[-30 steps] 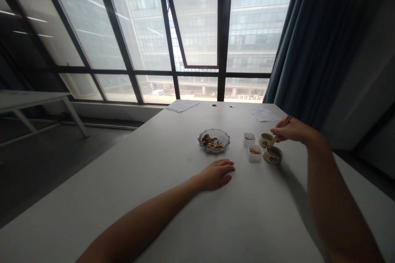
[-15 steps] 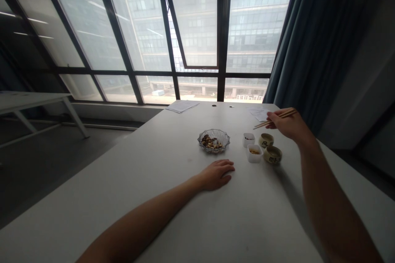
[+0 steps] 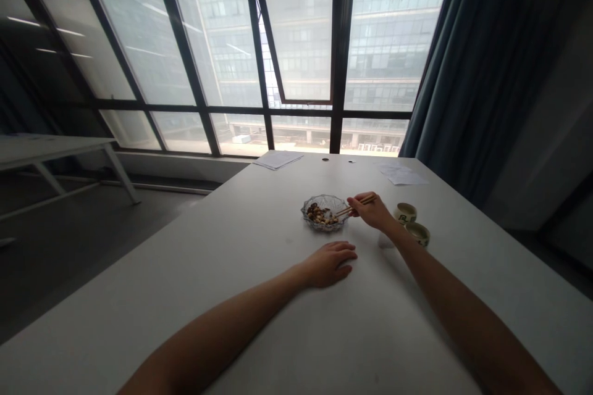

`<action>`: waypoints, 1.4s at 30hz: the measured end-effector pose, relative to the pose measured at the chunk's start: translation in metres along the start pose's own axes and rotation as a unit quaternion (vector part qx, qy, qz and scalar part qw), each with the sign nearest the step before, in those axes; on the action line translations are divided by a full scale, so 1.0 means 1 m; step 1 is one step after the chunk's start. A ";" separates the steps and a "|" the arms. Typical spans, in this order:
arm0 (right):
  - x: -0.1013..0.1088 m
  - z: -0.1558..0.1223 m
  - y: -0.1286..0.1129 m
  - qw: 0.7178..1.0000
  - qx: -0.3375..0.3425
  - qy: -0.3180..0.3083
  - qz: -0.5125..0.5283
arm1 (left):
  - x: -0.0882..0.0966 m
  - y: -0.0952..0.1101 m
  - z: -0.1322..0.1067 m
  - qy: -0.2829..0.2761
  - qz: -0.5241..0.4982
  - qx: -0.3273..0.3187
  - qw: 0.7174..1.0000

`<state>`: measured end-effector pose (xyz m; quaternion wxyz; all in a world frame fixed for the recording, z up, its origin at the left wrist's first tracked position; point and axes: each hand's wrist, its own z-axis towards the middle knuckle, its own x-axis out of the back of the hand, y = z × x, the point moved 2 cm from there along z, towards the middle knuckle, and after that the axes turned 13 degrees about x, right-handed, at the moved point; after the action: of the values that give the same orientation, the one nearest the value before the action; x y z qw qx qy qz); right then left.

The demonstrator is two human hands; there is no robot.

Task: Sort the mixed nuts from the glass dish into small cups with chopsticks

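My right hand (image 3: 369,210) is closed around a pair of wooden chopsticks (image 3: 356,204), whose tips reach over the right side of a clear glass bowl (image 3: 325,226). Small brown and pale pieces (image 3: 319,215), perhaps nuts or beans, lie in the bowl. Palm down on the white table (image 3: 259,228), my left hand (image 3: 330,264) rests in front of the bowl with its fingers stretched out, holding nothing. Right of my right wrist stand two small ceramic cups with dark characters, a farther cup (image 3: 405,212) and a nearer cup (image 3: 418,234). My forearm partly covers a white plastic container (image 3: 385,241).
Sheets of paper (image 3: 402,173) lie at the far right of the table, and a stack of papers (image 3: 278,160) at the far left corner. Windows and a blue curtain (image 3: 445,74) stand behind. Another white table (image 3: 55,151) is at the left.
My right hand has moved left and down with the chopsticks, from above the cups to the glass bowl. It now hides most of the white containers. My left hand stays in place.
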<state>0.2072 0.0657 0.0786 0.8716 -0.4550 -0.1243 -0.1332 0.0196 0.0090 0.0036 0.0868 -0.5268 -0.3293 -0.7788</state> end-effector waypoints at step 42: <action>0.137 -0.016 -0.093 0.963 -0.076 0.239 -0.098 | 0.001 0.002 0.001 -0.012 0.003 0.007 1.000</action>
<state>0.3039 -0.0147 0.1869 0.8212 -0.4607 0.0542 -0.3323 0.0205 0.0081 0.0052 0.0891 -0.5365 -0.3342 -0.7698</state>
